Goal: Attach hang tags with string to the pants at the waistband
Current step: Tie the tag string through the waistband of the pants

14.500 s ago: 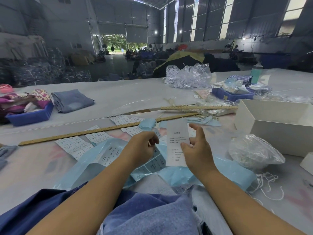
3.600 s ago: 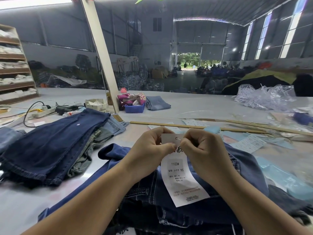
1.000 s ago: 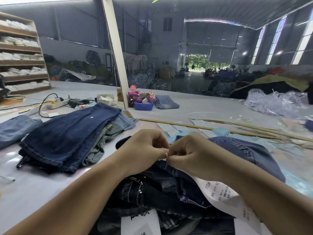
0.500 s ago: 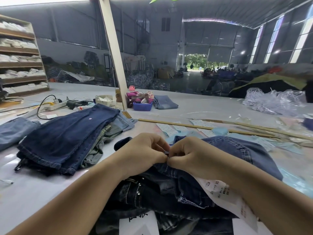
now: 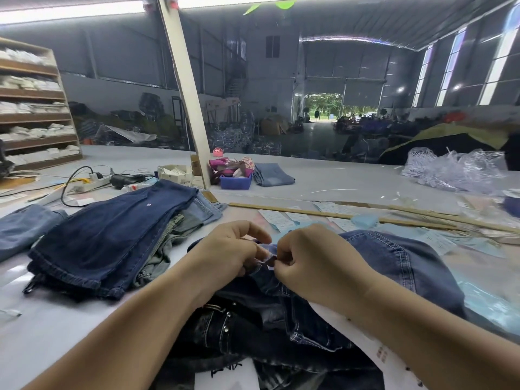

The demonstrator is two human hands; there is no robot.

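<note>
- Half a second ago both fists were pressed together; now the left hand (image 5: pixel 233 251) opens a little, while its grip and the right hand's (image 5: pixel 312 266) grip still pinch a belt loop (image 5: pixel 268 261) of the pants (image 5: pixel 394 266).
- The string, I think, is passing through; it is too small to see.
- One hang tag (image 5: pixel 374 350) lies under the right wrist, just behind the grip.
- One folded stack of jeans (image 5: pixel 112 237) lies on the worktop (image 5: pixel 42 333), left of the grip.
</note>
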